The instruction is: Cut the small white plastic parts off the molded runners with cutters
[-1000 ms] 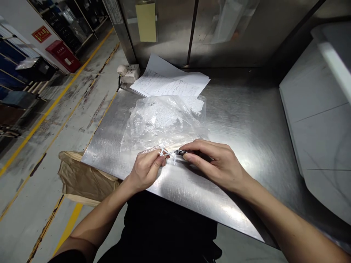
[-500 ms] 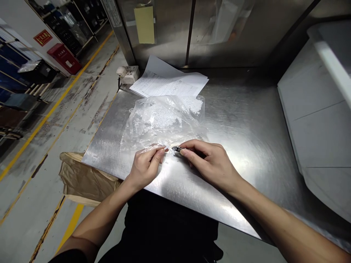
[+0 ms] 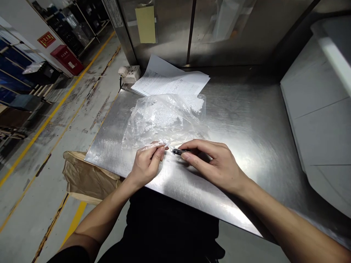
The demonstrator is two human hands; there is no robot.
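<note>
My left hand [image 3: 146,166] is closed in a pinch on a small white plastic piece [image 3: 168,145] whose exact kind is too small to tell. Between the thumb and fingers of my right hand [image 3: 216,164] is a small dark metal nail clipper [image 3: 179,151]. Its tip points left and lies right beside the white piece. Behind both hands a clear plastic bag [image 3: 134,128] lies on the steel table [image 3: 241,120], with many small white pieces [image 3: 161,115] inside. Tiny bits are on the table below my fingers.
Printed papers [image 3: 170,80] lie behind the bag, beside a white power socket [image 3: 131,74]. At the right stands a large grey-white panel or bin [image 3: 320,120]. An open brown bag [image 3: 90,179] is below the table's left edge. Steel panels [image 3: 170,33] rise at the back.
The clipper has tilted slightly and shows more of its body, its tip a little apart from the white piece. My left hand keeps its pinch. The whole view has shifted slightly.
</note>
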